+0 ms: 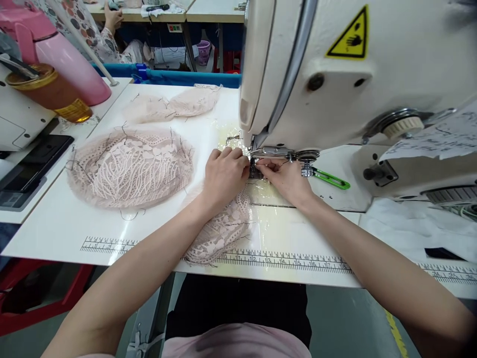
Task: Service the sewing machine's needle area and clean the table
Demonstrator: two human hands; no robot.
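My left hand (226, 175) is closed, its curled fingers against the left side of the presser foot area (255, 168) of a white sewing machine (350, 109). On the other side my right hand (285, 178) has thumb and forefinger pinched together close to the needle. What either hand's fingertips hold is too small or hidden to make out. A pale pink lace piece (223, 233) with loose dark threads lies under my left wrist and forearm. Left of it rests a larger oval lace piece (134, 169), and behind that a narrow pink lace piece (175, 105).
Green thread snips (331, 179) lie on the machine bed. A printed ruler (283, 261) runs along the table's front edge. White cloth (417, 226) is at right. A pink bottle (70, 64), brown jar (55, 94) and black phone (37, 161) stand left. Another person's hand (113, 19) shows behind.
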